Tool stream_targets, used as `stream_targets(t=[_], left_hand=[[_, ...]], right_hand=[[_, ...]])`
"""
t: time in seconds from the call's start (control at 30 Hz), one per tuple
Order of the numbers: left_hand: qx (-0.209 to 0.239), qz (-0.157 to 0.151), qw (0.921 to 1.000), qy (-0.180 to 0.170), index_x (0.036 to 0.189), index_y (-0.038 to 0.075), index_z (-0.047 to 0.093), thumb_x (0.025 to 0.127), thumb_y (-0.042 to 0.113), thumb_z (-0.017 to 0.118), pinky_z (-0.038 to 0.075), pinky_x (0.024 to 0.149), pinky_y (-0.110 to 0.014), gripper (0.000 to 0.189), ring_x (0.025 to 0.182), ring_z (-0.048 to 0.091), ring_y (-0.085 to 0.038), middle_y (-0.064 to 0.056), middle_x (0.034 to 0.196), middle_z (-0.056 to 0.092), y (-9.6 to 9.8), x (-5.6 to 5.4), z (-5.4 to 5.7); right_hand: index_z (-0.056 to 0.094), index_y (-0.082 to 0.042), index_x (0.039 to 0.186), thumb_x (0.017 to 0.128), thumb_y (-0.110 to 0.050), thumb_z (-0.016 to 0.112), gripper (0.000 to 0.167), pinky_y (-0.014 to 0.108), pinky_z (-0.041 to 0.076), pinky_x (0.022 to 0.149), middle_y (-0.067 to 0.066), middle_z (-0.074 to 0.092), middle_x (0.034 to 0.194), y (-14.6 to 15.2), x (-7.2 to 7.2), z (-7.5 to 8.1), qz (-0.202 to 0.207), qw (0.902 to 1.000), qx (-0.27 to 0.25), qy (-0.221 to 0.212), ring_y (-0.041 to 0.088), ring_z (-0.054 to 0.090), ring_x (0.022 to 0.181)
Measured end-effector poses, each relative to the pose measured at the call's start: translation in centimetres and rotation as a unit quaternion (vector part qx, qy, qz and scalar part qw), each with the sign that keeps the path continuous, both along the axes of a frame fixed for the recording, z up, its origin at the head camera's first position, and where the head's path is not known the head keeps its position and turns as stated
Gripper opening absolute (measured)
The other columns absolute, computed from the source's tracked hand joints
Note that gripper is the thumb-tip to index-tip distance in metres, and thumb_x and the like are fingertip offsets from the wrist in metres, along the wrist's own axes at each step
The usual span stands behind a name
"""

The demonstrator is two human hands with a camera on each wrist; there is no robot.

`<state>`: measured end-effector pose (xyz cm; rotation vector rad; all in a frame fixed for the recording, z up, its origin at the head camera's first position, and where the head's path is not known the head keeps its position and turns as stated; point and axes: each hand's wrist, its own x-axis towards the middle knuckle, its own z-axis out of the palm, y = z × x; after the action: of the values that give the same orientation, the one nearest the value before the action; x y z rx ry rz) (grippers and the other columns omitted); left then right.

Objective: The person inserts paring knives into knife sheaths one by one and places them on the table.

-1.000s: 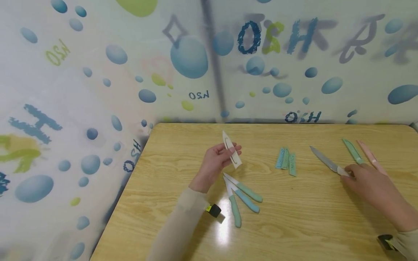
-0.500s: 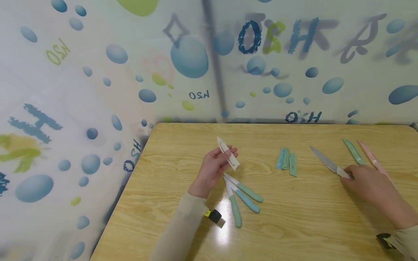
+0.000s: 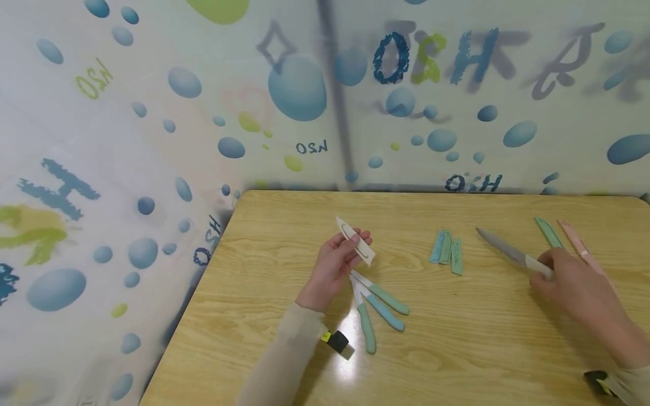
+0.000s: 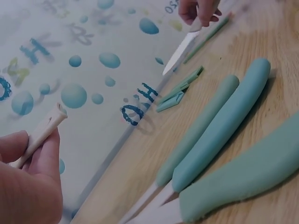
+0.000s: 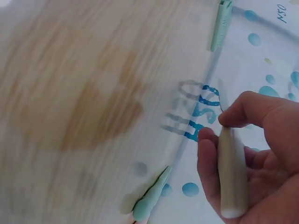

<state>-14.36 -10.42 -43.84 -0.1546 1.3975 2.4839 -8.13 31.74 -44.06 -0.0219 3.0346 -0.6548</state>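
Observation:
My left hand (image 3: pixel 327 273) pinches a white knife sheath (image 3: pixel 364 254) between thumb and fingers, raised over the table; in the left wrist view the sheath's open end (image 4: pixel 60 112) points away from the hand. My right hand (image 3: pixel 579 287) grips a kitchen knife (image 3: pixel 500 244) by its cream handle (image 5: pixel 232 172). The bare blade points left and away from me. Below the left hand lie two green-handled knives (image 3: pixel 367 330) and a blue-handled knife (image 3: pixel 387 314), white blades fanned together.
A blue sheath (image 3: pixel 437 248) and two green sheaths (image 3: pixel 457 257) lie mid-table. Beyond my right hand are a green knife (image 3: pixel 548 232) and a pink knife (image 3: pixel 574 238), both in sheaths and partly hidden by the hand. A printed curtain (image 3: pixel 406 129) borders the table's back.
The left hand has lowered the sheath slightly and drawn it left. In the last half second the right hand has shifted the knife a little, its tip moving left.

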Motion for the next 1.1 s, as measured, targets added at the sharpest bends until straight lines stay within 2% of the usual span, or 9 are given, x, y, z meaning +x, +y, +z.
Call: stream_targets(t=[0.07, 0.23, 0.37, 0.43, 0.47, 0.67, 0.8, 0.93, 1.1], left_hand=[[0.004, 0.003, 1.0, -0.003, 0.129, -0.006, 0.057, 0.107, 0.003, 0.055, 0.058, 0.096, -0.03, 0.024, 0.109, 0.072, -0.018, -0.013, 0.121, 0.073, 0.1, 0.1, 0.0], [0.011, 0.008, 0.9999, -0.004, 0.123, -0.003, 0.059, 0.107, 0.003, 0.055, 0.057, 0.097, -0.031, 0.018, 0.111, 0.071, -0.019, -0.014, 0.122, 0.073, 0.4, 0.1, -0.2], [0.021, 0.02, 0.9996, -0.006, 0.13, -0.007, 0.054, 0.107, 0.004, 0.055, 0.057, 0.097, -0.031, 0.025, 0.111, 0.071, -0.018, -0.012, 0.12, 0.073, 0.6, 0.3, -0.2], [0.03, 0.03, 0.9991, -0.009, 0.135, -0.009, 0.05, 0.107, 0.004, 0.055, 0.057, 0.097, -0.03, 0.031, 0.11, 0.072, -0.018, -0.012, 0.118, 0.073, 0.8, 0.3, -0.2], [0.035, 0.034, 0.9988, -0.009, 0.137, -0.01, 0.048, 0.107, 0.004, 0.055, 0.058, 0.097, -0.03, 0.034, 0.11, 0.072, -0.018, -0.012, 0.118, 0.073, 0.9, 0.4, -0.2], [0.044, 0.041, 0.9982, -0.006, 0.142, -0.013, 0.044, 0.107, 0.006, 0.056, 0.058, 0.095, -0.029, 0.041, 0.11, 0.072, -0.018, -0.013, 0.12, 0.073, 1.5, 0.5, -0.2], [0.047, 0.038, 0.9981, -0.006, 0.141, -0.012, 0.045, 0.107, 0.005, 0.055, 0.058, 0.096, -0.029, 0.04, 0.11, 0.072, -0.018, -0.013, 0.121, 0.072, 2.0, 0.6, -0.2], [0.05, 0.035, 0.9981, -0.007, 0.139, -0.012, 0.046, 0.107, 0.005, 0.055, 0.058, 0.095, -0.029, 0.037, 0.11, 0.072, -0.018, -0.013, 0.12, 0.073, 2.5, 0.7, -0.2], [0.054, 0.031, 0.998, -0.008, 0.131, -0.008, 0.053, 0.107, 0.004, 0.055, 0.058, 0.094, -0.029, 0.027, 0.109, 0.072, -0.019, -0.012, 0.116, 0.074, 3.1, 0.9, -0.3]], right_hand=[[0.055, 0.015, 0.111, 0.096, -0.011, 0.06, 0.031, 0.03, 0.033, 0.045, 0.004, 0.059, 0.067, -0.4, 0.4, 0.0, -0.006, 0.9998, -0.016, 0.01, 0.019, 0.044, 0.055], [0.048, 0.011, 0.123, 0.1, -0.015, 0.056, 0.036, 0.03, 0.033, 0.042, 0.01, 0.062, 0.077, -1.7, 1.4, 0.3, -0.004, 0.9981, -0.055, 0.029, 0.018, 0.043, 0.052], [0.049, 0.012, 0.129, 0.107, -0.024, 0.052, 0.043, 0.029, 0.036, 0.045, 0.018, 0.066, 0.085, -2.9, 1.6, 0.7, 0.013, 0.9973, -0.067, 0.029, 0.016, 0.047, 0.055], [0.053, 0.013, 0.131, 0.11, -0.028, 0.051, 0.045, 0.029, 0.037, 0.047, 0.017, 0.068, 0.09, -3.5, 1.7, 0.8, 0.024, 0.9968, -0.066, 0.037, 0.016, 0.049, 0.058], [0.054, 0.013, 0.131, 0.111, -0.029, 0.049, 0.047, 0.029, 0.036, 0.048, 0.013, 0.067, 0.086, -3.7, 1.7, 0.9, 0.028, 0.9966, -0.065, 0.041, 0.015, 0.048, 0.059], [0.062, 0.008, 0.126, 0.112, -0.026, 0.05, 0.039, 0.026, 0.03, 0.048, -0.001, 0.055, 0.072, -5.1, 2.3, 1.1, 0.046, 0.9924, -0.078, 0.083, 0.008, 0.038, 0.055], [0.062, 0.004, 0.124, 0.112, -0.028, 0.049, 0.037, 0.027, 0.029, 0.046, -0.001, 0.049, 0.07, -6.1, 2.6, 1.2, 0.052, 0.9912, -0.103, 0.065, 0.009, 0.035, 0.053], [0.061, -0.001, 0.115, 0.113, -0.027, 0.046, 0.031, 0.027, 0.031, 0.043, -0.001, 0.051, 0.071, -7.1, 2.8, 1.1, 0.069, 0.9886, -0.128, 0.041, 0.008, 0.036, 0.051], [0.059, -0.006, 0.105, 0.112, -0.023, 0.048, 0.021, 0.025, 0.034, 0.044, -0.004, 0.052, 0.071, -8.5, 2.9, 1.0, 0.092, 0.9842, -0.148, 0.036, 0.006, 0.041, 0.052]])
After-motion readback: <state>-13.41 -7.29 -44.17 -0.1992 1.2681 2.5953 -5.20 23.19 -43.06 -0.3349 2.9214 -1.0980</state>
